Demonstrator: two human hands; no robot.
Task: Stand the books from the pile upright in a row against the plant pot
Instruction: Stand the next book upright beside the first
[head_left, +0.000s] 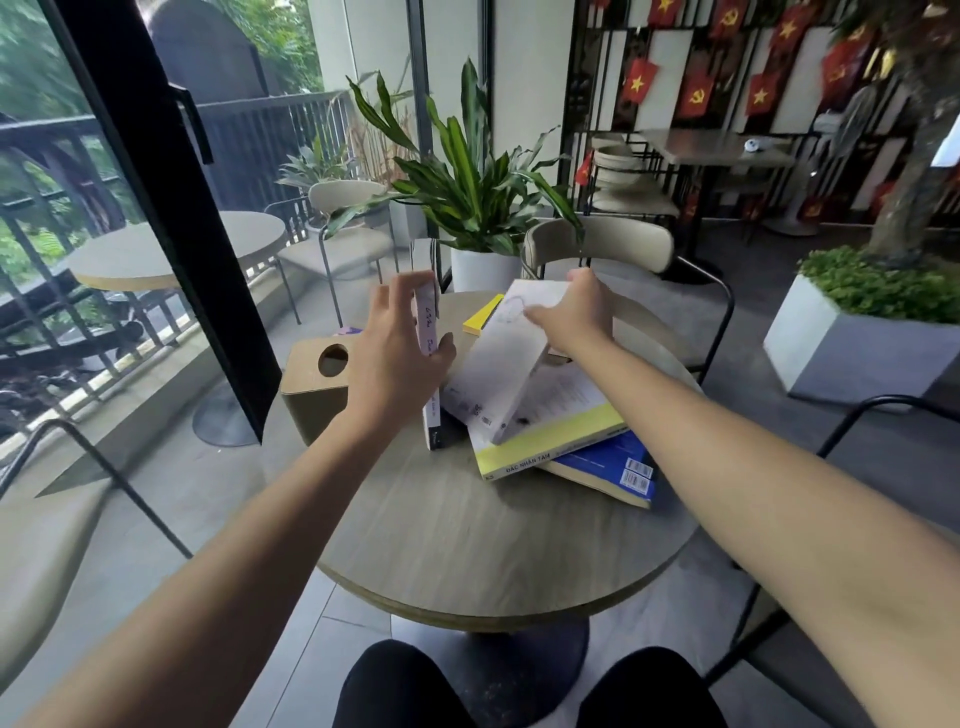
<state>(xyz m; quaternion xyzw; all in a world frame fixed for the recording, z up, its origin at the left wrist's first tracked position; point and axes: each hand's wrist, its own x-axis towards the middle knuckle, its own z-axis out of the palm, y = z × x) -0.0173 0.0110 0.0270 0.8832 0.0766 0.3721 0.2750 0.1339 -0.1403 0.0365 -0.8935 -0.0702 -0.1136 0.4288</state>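
On the round worktop (441, 545), our left hand (395, 358) clamps one upright book (429, 332) just short of the white plant pot (483, 270); our right hand (571, 317) grips a tilted white book (498, 358) off the pile (561, 436). Two or more remain flat.

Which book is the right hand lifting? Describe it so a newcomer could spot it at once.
Start at the round wooden table and find the pile of books on its right half. On top of that pile the right hand grips the far end of a white book, tilted up off the yellow-edged book beneath. It alone is raised at an angle, with a faint circle drawing on its pale cover.
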